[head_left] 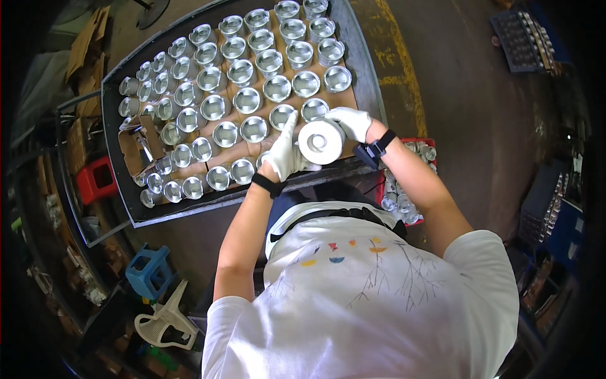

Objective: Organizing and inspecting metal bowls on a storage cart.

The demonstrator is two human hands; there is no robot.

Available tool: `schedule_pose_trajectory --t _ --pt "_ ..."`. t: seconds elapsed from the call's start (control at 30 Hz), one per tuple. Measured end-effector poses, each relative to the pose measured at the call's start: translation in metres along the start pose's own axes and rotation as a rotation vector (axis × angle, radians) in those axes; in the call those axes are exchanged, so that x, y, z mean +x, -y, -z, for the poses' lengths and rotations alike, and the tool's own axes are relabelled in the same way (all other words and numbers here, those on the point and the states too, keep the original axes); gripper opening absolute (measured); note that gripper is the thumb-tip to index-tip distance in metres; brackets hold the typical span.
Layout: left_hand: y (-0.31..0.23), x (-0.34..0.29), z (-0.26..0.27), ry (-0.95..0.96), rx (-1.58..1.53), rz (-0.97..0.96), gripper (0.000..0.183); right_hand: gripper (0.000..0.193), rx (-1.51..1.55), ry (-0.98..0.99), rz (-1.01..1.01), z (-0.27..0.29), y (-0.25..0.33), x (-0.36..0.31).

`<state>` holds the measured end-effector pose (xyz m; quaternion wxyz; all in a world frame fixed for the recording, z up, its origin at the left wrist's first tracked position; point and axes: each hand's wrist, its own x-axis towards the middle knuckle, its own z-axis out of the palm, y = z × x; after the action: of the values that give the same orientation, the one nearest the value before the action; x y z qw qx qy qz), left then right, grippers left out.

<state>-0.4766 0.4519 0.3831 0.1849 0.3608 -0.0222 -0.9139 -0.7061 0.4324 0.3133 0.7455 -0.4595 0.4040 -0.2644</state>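
Observation:
Between my two gloved hands is a shiny metal piston (pixel 320 141), its round crown with a ringed hollow facing up. My left hand (pixel 285 151) curves around its left side, fingers partly under it and one digit stretched out along the rows. From the upper right, my right hand (pixel 353 122) grips the rim. Both wear white gloves, with black bands on the wrists. Below the hands, several rows of similar pistons (pixel 254 129) stand upright on brown cardboard in a large grey metal tray (pixel 372 95). The undersides of both hands are partly hidden.
A small open cardboard box (pixel 134 158) with metal parts sits at the tray's left end. Right of my body, a red crate (pixel 413 220) holds more metal parts. A red stool (pixel 95 180), blue stool (pixel 149 271) and white plastic chair (pixel 165 322) stand left.

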Motion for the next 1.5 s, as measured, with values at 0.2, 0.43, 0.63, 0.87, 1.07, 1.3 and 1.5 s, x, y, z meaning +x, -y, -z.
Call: schedule_pose_trajectory --t 0.2,0.43,0.63,0.87,1.07,1.3,1.5 --pt "0.008 0.002 0.004 -0.011 -0.094 -0.073 0.052 0.035 -0.124 0.008 -0.077 -0.028 0.062 -0.002" --pt "0.014 0.008 -0.001 0.173 -0.346 -0.319 0.052 0.049 0.010 -0.260 0.142 -0.013 -0.020 0.015" --pt "0.032 0.012 0.011 0.270 0.251 -0.580 0.034 0.032 1.051 -0.092 -0.167 -0.036 -0.003 0.031" --pt "0.019 -0.012 -0.016 0.294 -0.474 -0.143 0.048 0.030 -0.288 -0.122 0.223 -0.036 -0.006 0.020" --pt "0.023 -0.001 -0.010 0.369 -0.345 -0.226 0.046 0.029 0.564 -0.040 0.075 -0.026 -0.024 0.030" --pt "0.035 0.028 0.024 0.214 0.030 -0.449 0.049 0.037 0.884 -0.143 -0.072 -0.037 0.025 0.018" --pt "0.015 0.002 -0.013 0.281 -0.505 -0.158 0.060 0.040 0.700 -0.174 0.125 -0.034 0.045 0.000"
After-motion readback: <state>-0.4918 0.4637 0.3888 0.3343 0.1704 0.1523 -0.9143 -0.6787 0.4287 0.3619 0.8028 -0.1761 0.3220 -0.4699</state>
